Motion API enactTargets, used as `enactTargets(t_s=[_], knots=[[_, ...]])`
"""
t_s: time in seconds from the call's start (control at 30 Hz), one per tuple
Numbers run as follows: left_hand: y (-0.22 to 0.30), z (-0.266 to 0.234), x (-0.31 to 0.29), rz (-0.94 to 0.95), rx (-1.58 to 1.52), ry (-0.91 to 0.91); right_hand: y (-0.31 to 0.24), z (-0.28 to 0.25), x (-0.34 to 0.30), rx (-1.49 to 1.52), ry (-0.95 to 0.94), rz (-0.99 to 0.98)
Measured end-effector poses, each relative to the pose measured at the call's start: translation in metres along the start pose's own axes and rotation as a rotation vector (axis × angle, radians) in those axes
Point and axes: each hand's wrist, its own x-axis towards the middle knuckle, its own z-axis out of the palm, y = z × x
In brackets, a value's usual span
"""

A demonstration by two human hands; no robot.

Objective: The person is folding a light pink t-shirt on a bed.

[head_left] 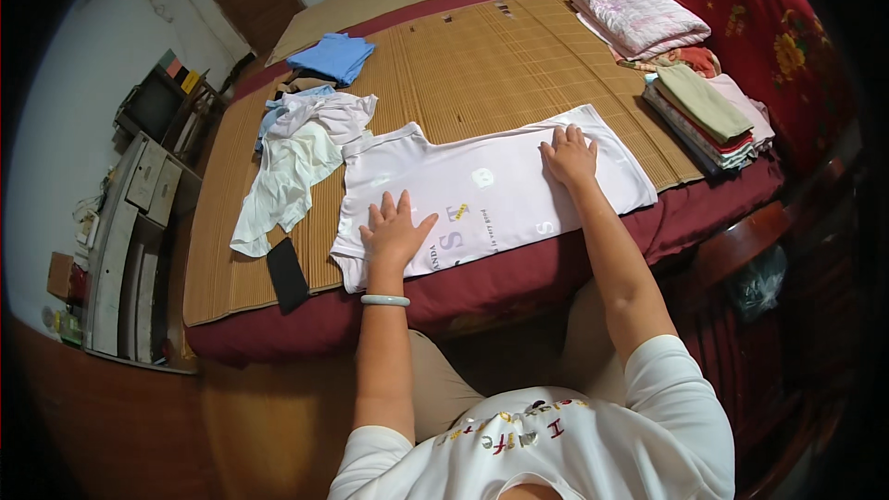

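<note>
A pale pink-white T-shirt (505, 181) with printed lettering lies spread sideways along the near edge of the bed, its sleeves toward the left and its hem toward the right. My left hand (394, 230), with a pale bangle at the wrist, rests flat on the sleeve end, fingers spread. Toward the hem, my right hand (569, 157) also lies flat on the cloth with its fingers stretched out. Neither hand grips anything. Left of the shirt is a loose heap of white clothes (306, 153), partly touching its sleeve.
A bamboo mat (444, 65) covers the bed over a dark red sheet (482, 296). A black phone-like slab (288, 275) lies at the near left. Blue clothes (335, 57) sit behind the heap. Folded clothes (708, 116) and a folded quilt (639, 14) are stacked at right.
</note>
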Motion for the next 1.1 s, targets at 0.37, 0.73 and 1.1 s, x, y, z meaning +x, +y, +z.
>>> enactTargets(t_s=[0.37, 0.73, 1.1], knots=[[0.015, 0.021, 0.003, 0.206, -0.03, 0.053, -0.094, 0.002, -0.109, 0.26, -0.026, -0.748], [-0.033, 0.011, 0.011, -0.018, -0.005, 0.07, 0.01, -0.024, -0.056, 0.021, -0.094, -0.281], [-0.001, 0.012, 0.003, 0.069, -0.014, 0.212, 0.028, -0.029, -0.05, 0.039, 0.039, -0.18]])
